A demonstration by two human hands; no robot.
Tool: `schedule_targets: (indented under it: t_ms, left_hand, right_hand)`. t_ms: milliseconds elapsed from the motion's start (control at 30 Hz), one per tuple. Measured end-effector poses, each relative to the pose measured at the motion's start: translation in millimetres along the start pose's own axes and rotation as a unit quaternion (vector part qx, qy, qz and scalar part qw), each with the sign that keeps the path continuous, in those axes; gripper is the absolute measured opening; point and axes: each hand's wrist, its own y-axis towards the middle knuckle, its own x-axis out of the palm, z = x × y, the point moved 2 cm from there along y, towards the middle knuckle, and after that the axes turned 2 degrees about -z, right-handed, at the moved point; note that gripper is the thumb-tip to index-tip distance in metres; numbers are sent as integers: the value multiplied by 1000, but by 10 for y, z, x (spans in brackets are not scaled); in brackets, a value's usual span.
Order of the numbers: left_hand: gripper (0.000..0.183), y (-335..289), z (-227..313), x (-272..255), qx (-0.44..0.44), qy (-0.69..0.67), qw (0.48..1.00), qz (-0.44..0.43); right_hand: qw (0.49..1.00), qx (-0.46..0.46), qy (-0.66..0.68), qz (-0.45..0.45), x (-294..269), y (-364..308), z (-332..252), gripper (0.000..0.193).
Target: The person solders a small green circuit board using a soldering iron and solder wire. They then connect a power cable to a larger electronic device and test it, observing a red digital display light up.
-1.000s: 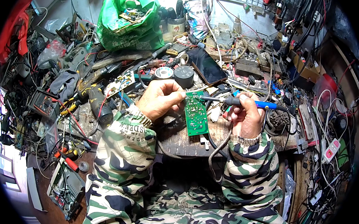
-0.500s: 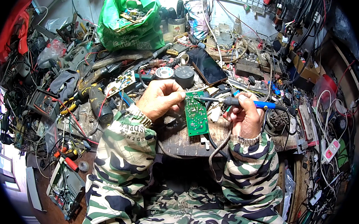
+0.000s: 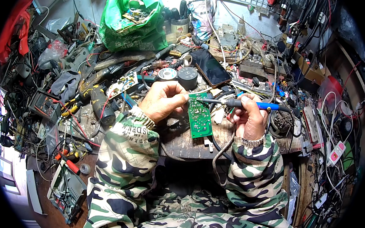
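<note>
Bench (image 3: 182,149) cluttered, left fingers (image 3: 180,99) pinch a board (image 3: 200,118), long axis outward, right fingers (image 3: 248,104) a leftward soldering iron (image 3: 232,103).

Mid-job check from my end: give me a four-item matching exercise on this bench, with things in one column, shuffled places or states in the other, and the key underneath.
Things
1. Left hand
2. Right hand
3. Green bag
4. Dark-screened device

Places and states
A. Stands open, electronic parts showing at its top
B. Grips the blue-and-black soldering iron
C. Lies screen up, right of a dark round container
D. Holds the green circuit board near its upper-left corner

Pairs: 1-D, 2-B, 3-A, 4-C
</note>
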Motion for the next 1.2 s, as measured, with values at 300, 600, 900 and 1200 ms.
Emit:
schedule_targets:
  t_ms: [300,600,900,1200]
  left_hand:
    - [17,-8,14,4,-1,-3,1000,3]
    - [17,-9,24,-3,-16,4,1000,14]
    - [16,2,-4,-12,-11,2,1000,9]
    - [17,23,-37,-5,-3,-9,1000,2]
  right_hand:
    - [1000,5,-6,-9,-8,8,1,20]
    - [1000,5,-5,-24,-7,8,0,20]
    - [1000,11,-3,-25,-7,7,0,19]
    - [1000,7,-5,-23,-34,13,7,21]
